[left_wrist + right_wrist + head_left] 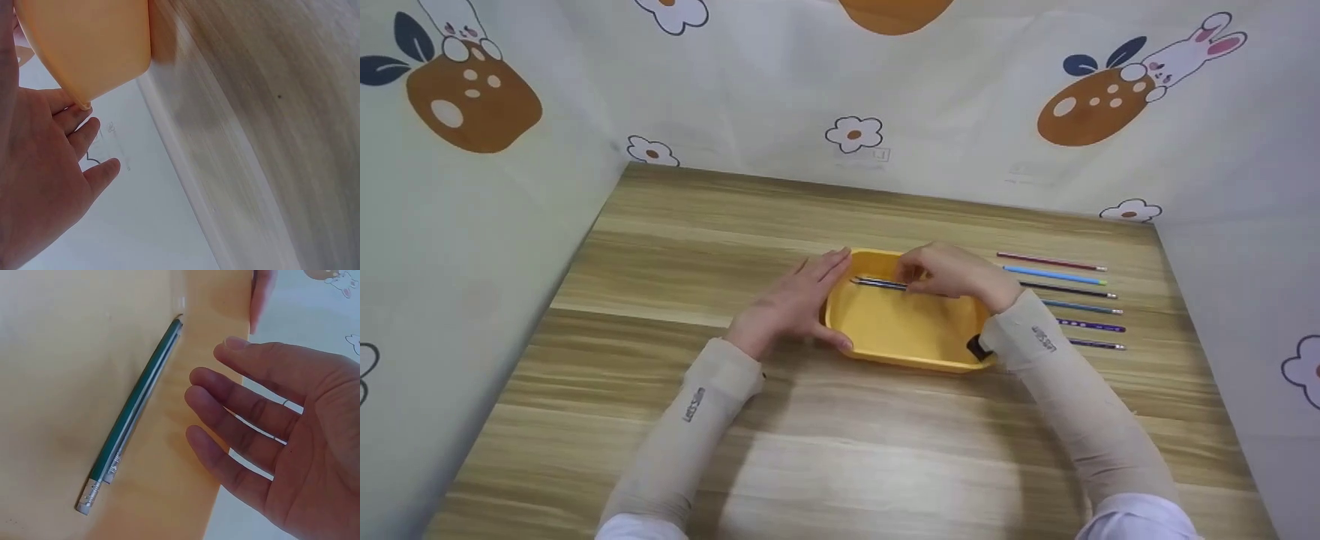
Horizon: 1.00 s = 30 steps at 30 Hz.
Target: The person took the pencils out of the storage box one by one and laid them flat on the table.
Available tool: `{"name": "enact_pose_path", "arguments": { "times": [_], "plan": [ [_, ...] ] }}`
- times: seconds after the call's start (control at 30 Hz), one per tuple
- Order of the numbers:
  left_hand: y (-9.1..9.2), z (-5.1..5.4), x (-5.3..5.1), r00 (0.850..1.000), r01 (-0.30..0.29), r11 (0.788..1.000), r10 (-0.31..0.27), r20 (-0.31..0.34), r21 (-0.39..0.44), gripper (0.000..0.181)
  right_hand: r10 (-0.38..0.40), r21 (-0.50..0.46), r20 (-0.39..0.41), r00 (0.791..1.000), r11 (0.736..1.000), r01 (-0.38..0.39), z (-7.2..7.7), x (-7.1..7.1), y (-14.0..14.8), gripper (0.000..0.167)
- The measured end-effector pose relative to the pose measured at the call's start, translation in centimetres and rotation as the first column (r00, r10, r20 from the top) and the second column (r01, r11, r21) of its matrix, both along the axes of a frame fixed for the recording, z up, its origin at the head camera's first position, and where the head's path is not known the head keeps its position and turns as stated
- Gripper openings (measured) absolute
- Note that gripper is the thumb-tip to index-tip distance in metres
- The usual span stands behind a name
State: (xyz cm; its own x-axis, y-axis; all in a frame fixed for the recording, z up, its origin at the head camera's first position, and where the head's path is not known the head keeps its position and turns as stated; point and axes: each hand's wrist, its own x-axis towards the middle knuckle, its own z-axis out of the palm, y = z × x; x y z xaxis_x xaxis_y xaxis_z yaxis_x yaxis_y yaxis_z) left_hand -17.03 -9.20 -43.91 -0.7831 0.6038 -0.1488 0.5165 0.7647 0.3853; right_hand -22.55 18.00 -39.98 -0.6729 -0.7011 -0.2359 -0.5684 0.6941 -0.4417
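Observation:
A yellow plastic tray (900, 326) sits on the table. My left hand (793, 301) touches its left side, fingers at the far left corner and thumb by the near rim. In the left wrist view, straight fingers rest against the rim of the tray (107, 39). Two pencils lie side by side inside along the far wall: a green pencil (130, 405) with a white eraser, and a thinner-looking pencil (147, 395) partly behind it. Over them is my right hand (956, 271); the right wrist view shows its fingers loosely bent, apart from the pencils and holding nothing.
Right of the tray several pencils lie in a row, among them a dark red pencil (1050, 262), a light blue pencil (1054, 275) and a purple pencil (1093, 325). My right forearm covers some of their ends. Patterned cloth walls (750, 97) enclose the wooden table (660, 247).

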Motion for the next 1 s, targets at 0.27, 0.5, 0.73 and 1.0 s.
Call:
{"name": "enact_pose_path", "arguments": {
  "times": [0.27, 0.5, 0.73, 1.0],
  "plan": [
    [0.1, 0.2, -0.1, 1.0, -0.013, 1.0, 0.013, 0.016, -0.008, 0.138, 0.043, 0.016, -0.027, 0.999, 0.999, -0.043, -0.6, -0.3, -0.3, 0.015],
    [0.1, 0.2, 0.0, 1.0, -0.023, 0.999, 0.023, 0.018, -0.022, 0.137, 0.053, 0.039, -0.005, 0.999, 0.998, -0.053, -1.6, -0.2, -0.7, 0.021],
    [0.0, 0.2, 0.1, 1.0, -0.016, 1.0, 0.016, 0.005, -0.015, 0.138, 0.032, 0.07, -0.008, 0.999, 0.997, -0.031, -1.9, -0.1, -1.1, 0.023],
    [0.0, 0.0, 0.0, 1.0, 0.006, 1.0, -0.006, -0.01, -0.006, 0.136, 0.088, 0.164, -0.097, 0.991, 0.984, -0.071, -2.5, 0.1, -1.2, 0.015]
  ]
}}
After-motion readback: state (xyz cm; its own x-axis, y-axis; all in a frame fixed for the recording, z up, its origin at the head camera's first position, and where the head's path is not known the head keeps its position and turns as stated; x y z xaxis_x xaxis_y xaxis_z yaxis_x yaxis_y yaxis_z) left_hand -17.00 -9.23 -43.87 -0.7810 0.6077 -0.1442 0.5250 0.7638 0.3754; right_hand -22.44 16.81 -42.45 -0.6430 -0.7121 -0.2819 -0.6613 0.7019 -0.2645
